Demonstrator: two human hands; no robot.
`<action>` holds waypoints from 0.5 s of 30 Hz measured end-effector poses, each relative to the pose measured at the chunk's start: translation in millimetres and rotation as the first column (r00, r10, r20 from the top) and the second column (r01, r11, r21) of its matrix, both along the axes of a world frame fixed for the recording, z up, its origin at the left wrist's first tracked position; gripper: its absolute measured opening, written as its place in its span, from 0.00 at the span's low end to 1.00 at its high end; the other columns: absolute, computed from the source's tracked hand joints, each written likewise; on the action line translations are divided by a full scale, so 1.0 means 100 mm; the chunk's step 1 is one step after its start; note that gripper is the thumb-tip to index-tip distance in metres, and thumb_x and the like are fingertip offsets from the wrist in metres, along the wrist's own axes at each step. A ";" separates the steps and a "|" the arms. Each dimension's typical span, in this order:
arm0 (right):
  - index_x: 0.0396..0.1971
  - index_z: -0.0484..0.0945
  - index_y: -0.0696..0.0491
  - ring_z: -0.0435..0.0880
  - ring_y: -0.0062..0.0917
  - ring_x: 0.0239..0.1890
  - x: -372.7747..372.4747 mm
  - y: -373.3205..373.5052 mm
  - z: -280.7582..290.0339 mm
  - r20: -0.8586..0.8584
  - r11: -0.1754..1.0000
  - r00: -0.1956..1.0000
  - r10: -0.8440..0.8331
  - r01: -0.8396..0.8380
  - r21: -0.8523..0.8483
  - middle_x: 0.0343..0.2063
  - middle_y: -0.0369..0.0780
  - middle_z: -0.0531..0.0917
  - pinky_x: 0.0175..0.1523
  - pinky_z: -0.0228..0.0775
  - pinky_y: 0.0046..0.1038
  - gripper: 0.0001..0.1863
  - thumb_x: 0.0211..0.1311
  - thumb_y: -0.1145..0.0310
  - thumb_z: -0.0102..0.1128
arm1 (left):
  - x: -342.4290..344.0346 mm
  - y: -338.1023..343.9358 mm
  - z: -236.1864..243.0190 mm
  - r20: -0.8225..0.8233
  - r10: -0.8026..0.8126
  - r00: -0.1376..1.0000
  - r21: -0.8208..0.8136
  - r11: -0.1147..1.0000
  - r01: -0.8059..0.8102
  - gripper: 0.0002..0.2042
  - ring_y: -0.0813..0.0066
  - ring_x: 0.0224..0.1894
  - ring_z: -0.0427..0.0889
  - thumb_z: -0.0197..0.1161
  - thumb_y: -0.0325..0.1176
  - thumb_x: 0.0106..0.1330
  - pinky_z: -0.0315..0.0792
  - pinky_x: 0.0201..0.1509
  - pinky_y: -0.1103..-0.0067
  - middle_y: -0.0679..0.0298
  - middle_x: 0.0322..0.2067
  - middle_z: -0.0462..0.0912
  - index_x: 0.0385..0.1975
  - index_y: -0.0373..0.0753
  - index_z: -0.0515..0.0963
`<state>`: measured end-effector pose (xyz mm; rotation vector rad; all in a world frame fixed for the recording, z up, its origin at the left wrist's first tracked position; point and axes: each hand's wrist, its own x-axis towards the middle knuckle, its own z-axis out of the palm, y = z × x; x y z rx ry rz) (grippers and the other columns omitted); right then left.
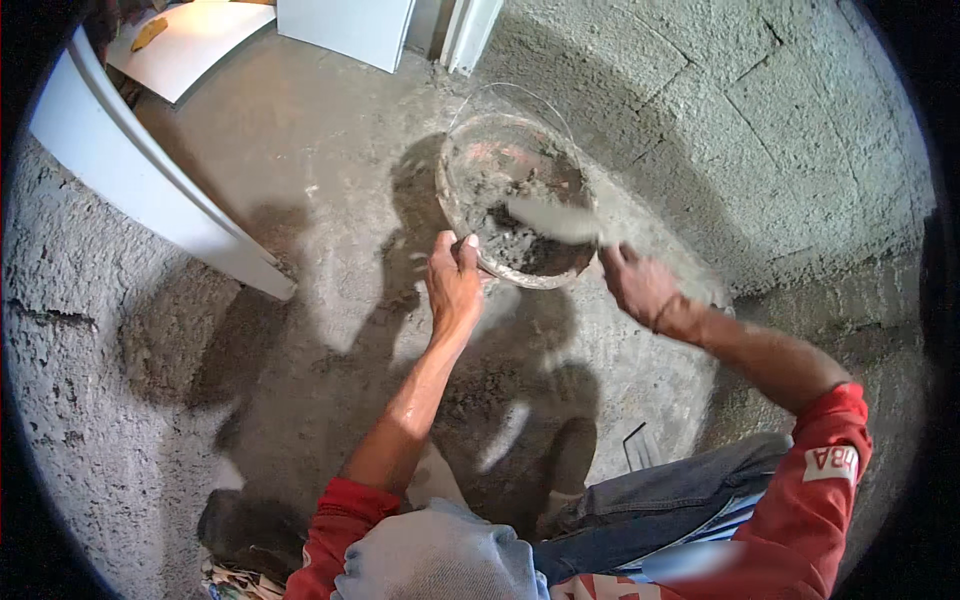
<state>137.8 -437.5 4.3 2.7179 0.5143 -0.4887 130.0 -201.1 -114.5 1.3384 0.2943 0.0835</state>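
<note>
A round bucket point(528, 280), its inside smeared with grey, stands on the floor in front of me. Wet-looking grey mortar point(490, 242) lies inside, and the thin wire handle point(515, 84) is raised over the far rim. My left hand point(455, 285) is closed on the near left rim, thumb and fingers over the edge. In my right hand point(640, 288), at the bucket's right side, is a trowel point(553, 220). Its mortar-coated blade reaches leftward over the bucket's mouth and is slightly blurred. The fingers hide most of the trowel's handle.
Rough block walls rise on the right point(800, 130) and left point(70, 330). A white curved-looking frame point(160, 180) juts in from the left. White panels point(345, 25) stand at the back. A flat metal tool point(641, 447) lies beside my bent knee point(690, 480).
</note>
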 end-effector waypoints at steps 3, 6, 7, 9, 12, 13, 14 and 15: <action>0.53 0.60 0.55 0.80 0.44 0.27 -0.55 -0.47 -0.16 -0.024 0.988 0.998 0.065 -0.061 0.143 0.37 0.51 0.72 0.27 0.73 0.41 0.18 0.65 0.66 0.45 | 0.02 0.00 -0.10 -0.009 -0.025 1.000 0.138 0.990 0.025 0.11 0.72 0.27 0.80 0.49 0.33 0.69 0.80 0.30 0.77 0.57 0.32 0.75 0.40 0.29 0.68; 0.47 0.65 0.55 0.80 0.42 0.29 -0.91 -0.98 -0.02 0.044 0.960 0.975 0.219 -0.224 0.168 0.38 0.49 0.73 0.29 0.72 0.39 0.16 0.63 0.65 0.49 | 0.00 0.05 0.01 -0.009 0.059 0.998 0.083 0.995 -0.058 0.12 0.74 0.23 0.73 0.50 0.36 0.69 0.71 0.28 0.75 0.61 0.21 0.71 0.31 0.31 0.67; 0.44 0.67 0.55 0.80 0.41 0.30 -0.95 -1.00 0.16 0.076 0.930 0.952 0.298 -0.307 0.202 0.37 0.47 0.73 0.29 0.71 0.38 0.14 0.62 0.64 0.51 | -0.02 0.15 0.04 -0.019 0.085 0.996 0.115 0.990 -0.082 0.12 0.74 0.23 0.73 0.50 0.36 0.69 0.71 0.28 0.75 0.61 0.21 0.71 0.31 0.31 0.67; 0.38 0.69 0.54 0.79 0.40 0.33 -1.09 -1.19 0.44 0.035 0.958 0.967 0.251 -0.253 0.131 0.36 0.44 0.74 0.31 0.70 0.39 0.12 0.58 0.64 0.55 | -0.01 0.21 0.08 0.026 -0.128 0.991 -0.091 0.987 0.130 0.13 0.74 0.24 0.76 0.50 0.38 0.69 0.72 0.30 0.76 0.62 0.23 0.73 0.34 0.31 0.69; 0.38 0.69 0.53 0.80 0.40 0.32 -1.02 -1.14 0.63 -0.072 0.978 0.984 0.163 -0.151 0.143 0.33 0.43 0.75 0.32 0.70 0.39 0.14 0.52 0.66 0.57 | -0.08 0.41 -0.16 -0.010 -0.038 0.999 0.099 0.994 0.039 0.16 0.69 0.36 0.80 0.50 0.42 0.69 0.73 0.43 0.73 0.58 0.32 0.79 0.41 0.32 0.72; 0.38 0.69 0.53 0.80 0.40 0.32 -0.97 -1.09 0.62 -0.063 0.974 0.983 0.174 -0.163 0.155 0.33 0.43 0.75 0.32 0.70 0.39 0.14 0.52 0.66 0.57 | -0.10 0.49 -0.24 0.000 0.090 0.996 0.141 0.986 -0.089 0.18 0.67 0.41 0.80 0.50 0.44 0.69 0.72 0.47 0.72 0.56 0.35 0.81 0.43 0.33 0.73; 0.38 0.68 0.53 0.80 0.40 0.32 -0.92 -1.04 0.62 -0.126 0.984 0.981 0.144 -0.129 0.122 0.32 0.43 0.76 0.32 0.70 0.40 0.15 0.52 0.65 0.57 | -0.12 0.62 -0.24 -0.030 -0.035 0.999 0.202 0.979 0.041 0.28 0.60 0.57 0.70 0.52 0.52 0.66 0.69 0.55 0.68 0.47 0.57 0.68 0.59 0.40 0.64; 0.39 0.68 0.53 0.80 0.40 0.32 -0.87 -0.99 0.63 -0.187 0.992 0.976 0.110 -0.096 0.085 0.31 0.44 0.76 0.32 0.70 0.40 0.16 0.52 0.64 0.57 | -0.14 0.58 -0.24 -0.027 -0.030 0.999 0.208 0.978 0.035 0.28 0.60 0.57 0.70 0.52 0.52 0.66 0.69 0.55 0.68 0.47 0.57 0.68 0.59 0.40 0.64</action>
